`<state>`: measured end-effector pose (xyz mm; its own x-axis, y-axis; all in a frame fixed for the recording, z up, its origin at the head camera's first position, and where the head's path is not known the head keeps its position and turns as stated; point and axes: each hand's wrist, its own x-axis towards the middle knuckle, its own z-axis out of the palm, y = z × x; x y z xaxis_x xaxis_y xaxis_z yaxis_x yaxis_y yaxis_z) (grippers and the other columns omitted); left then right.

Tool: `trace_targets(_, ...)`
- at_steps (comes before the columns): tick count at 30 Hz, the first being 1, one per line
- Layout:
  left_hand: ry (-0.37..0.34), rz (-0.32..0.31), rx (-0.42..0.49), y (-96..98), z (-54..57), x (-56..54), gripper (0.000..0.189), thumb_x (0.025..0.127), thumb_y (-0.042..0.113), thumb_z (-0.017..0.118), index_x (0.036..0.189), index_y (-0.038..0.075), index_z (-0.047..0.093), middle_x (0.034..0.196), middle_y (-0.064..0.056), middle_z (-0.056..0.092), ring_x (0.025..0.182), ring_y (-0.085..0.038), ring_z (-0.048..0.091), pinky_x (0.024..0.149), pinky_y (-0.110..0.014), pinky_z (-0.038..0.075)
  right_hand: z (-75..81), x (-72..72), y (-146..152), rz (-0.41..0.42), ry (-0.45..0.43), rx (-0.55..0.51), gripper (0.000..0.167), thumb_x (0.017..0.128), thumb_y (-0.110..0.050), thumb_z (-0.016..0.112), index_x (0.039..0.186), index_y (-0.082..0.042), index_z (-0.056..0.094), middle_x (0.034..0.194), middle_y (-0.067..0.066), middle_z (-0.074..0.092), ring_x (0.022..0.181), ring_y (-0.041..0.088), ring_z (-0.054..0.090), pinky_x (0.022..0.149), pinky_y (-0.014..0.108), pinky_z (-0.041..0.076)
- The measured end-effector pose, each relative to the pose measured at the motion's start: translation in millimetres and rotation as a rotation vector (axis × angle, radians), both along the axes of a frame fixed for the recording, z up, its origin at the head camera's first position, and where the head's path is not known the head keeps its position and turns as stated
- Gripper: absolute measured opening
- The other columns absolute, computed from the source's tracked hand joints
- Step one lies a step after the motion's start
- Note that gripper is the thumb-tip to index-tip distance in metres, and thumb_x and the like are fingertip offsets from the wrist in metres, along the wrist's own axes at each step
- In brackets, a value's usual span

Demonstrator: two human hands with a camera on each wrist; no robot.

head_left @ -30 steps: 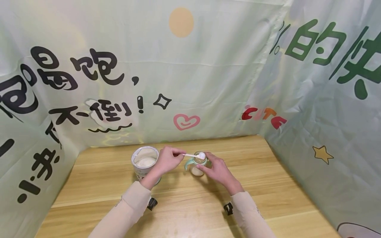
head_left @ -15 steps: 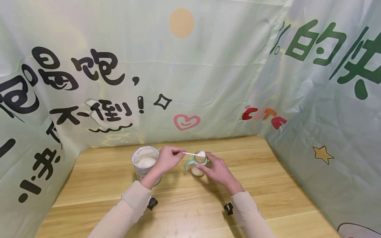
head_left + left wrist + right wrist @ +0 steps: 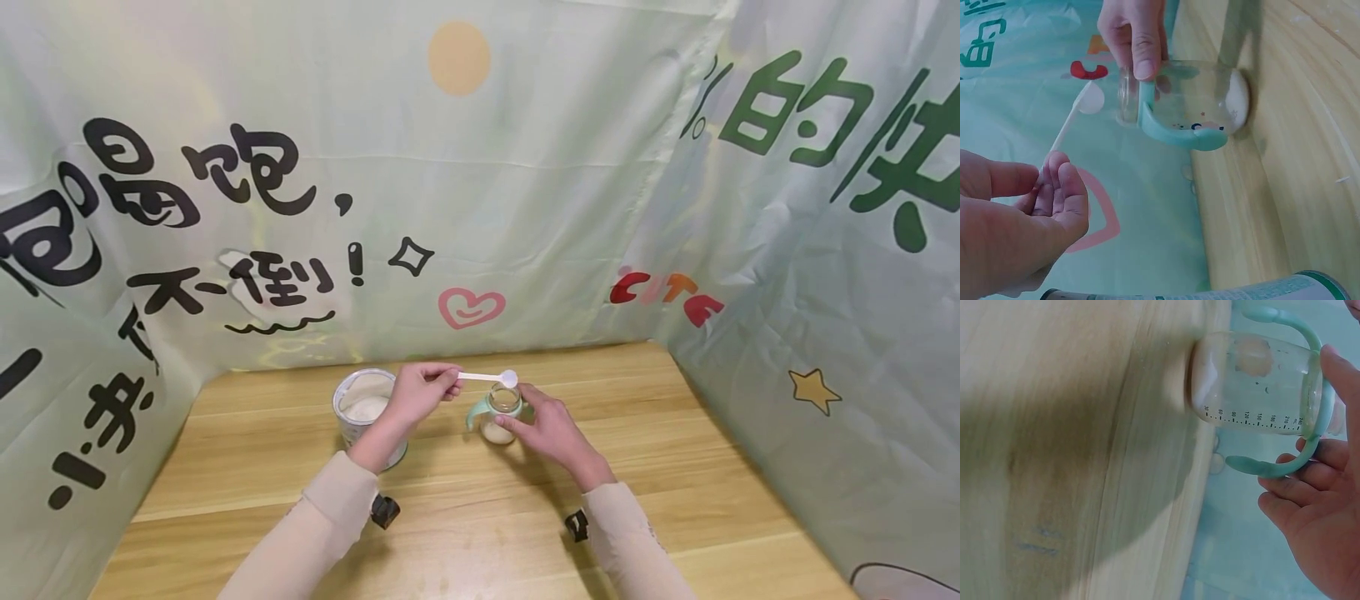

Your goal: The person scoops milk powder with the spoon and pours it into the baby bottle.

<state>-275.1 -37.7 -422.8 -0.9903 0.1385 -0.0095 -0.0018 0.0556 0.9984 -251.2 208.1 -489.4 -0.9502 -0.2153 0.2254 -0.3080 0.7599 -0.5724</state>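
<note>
A white measuring scoop (image 3: 487,377) is pinched by its handle between the thumb and fingers of my left hand (image 3: 420,396). Its bowl (image 3: 1092,99) is over the open mouth of a clear baby bottle (image 3: 497,430), apart from the rim. White powder lies at the bottom of the upright bottle, and a measuring scale runs up its side. My right hand (image 3: 553,425) grips the bottle's top, thumb and fingers around the mint-green handle ring (image 3: 1324,412). Beside my left hand stands an open can (image 3: 349,432) with pale powder inside, partly hidden by that hand and forearm.
The bottle and can stand on a wooden table (image 3: 465,525). Printed fabric (image 3: 555,208) hangs behind the table and along both sides. A black device (image 3: 385,511) is at the left wrist and another black device (image 3: 576,526) at the right.
My left hand has risen slightly, lifting the scoop from the bottle's mouth to above it. The white heap seen in the scoop earlier no longer shows. My right hand and the bottle stay put.
</note>
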Motion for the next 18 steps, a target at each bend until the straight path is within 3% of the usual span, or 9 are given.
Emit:
trace_targets(4,-0.034,-0.001,0.055,-3.6,2.6,-0.7,0.021,0.103,0.006,0.066,0.114,-0.01,0.075,0.082,-0.004,0.077,0.076,-0.011,0.072,0.072,-0.021,0.061,3.0,0.3,-1,-0.006,-0.012,0.01,0.078,0.095,-0.047,0.076,0.154,-0.001,0.051,0.156,0.023,0.052,0.146,0.042,0.051,0.121,0.054,0.041)
trace_targets(11,-0.059,0.005,0.107,-14.9,10.3,-0.7,0.024,0.103,0.005,0.065,0.117,-0.014,0.072,0.084,-0.005,0.076,0.075,-0.009,0.07,0.072,-0.021,0.06,9.1,-2.2,-5,0.019,0.02,0.004,0.078,0.095,-0.046,0.077,0.153,-0.001,0.051,0.156,0.025,0.052,0.144,0.042,0.052,0.119,0.055,0.043)
trace_targets(18,-0.078,0.037,0.1,-30.2,20.1,2.7,0.026,0.105,0.007,0.064,0.121,-0.012,0.071,0.086,-0.003,0.077,0.077,-0.007,0.07,0.077,-0.024,0.062,17.7,-5.1,-12,0.038,0.068,0.008,0.078,0.094,-0.043,0.079,0.152,0.001,0.052,0.156,0.025,0.052,0.142,0.043,0.054,0.119,0.054,0.044)
